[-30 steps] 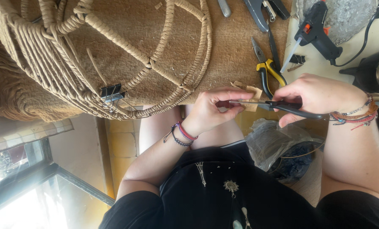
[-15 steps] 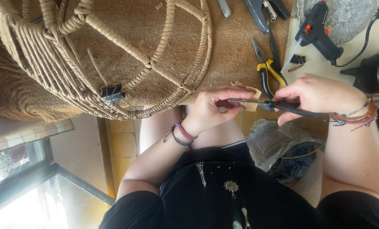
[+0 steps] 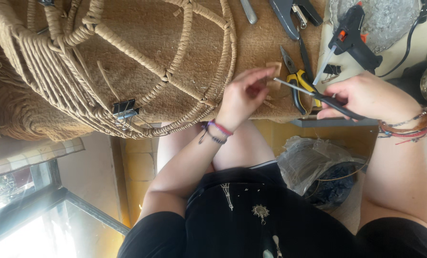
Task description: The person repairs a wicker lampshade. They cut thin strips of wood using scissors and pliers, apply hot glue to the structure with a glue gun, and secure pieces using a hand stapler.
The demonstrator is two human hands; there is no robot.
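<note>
Desk [image 3: 251, 43], covered in burlap: unchanged. The jute-wrapped wire frame [image 3: 127, 62] lies on it as half a second ago.

Left hand [image 3: 244, 95]: now just right of the frame's rim, lifted clear of the scissors where half a second ago it met the blades. Its fingers [image 3: 263, 76] are loosely curled, thumb towards fingertips; whether they pinch a strand cannot be told.

Right hand [image 3: 366, 95]: well right of the frame, fingers closed around the handles of the scissors [image 3: 314, 95]. The blades are drawn together, tip aimed back towards the frame.

Judgement: the hands parting suggests a snip is complete and the cut end is being checked.

Black glue gun [image 3: 352, 38] and yellow-handled pliers [image 3: 297, 81], right of the frame: undisturbed. A black binder clip [image 3: 125, 110] grips the frame's lower rim.
</note>
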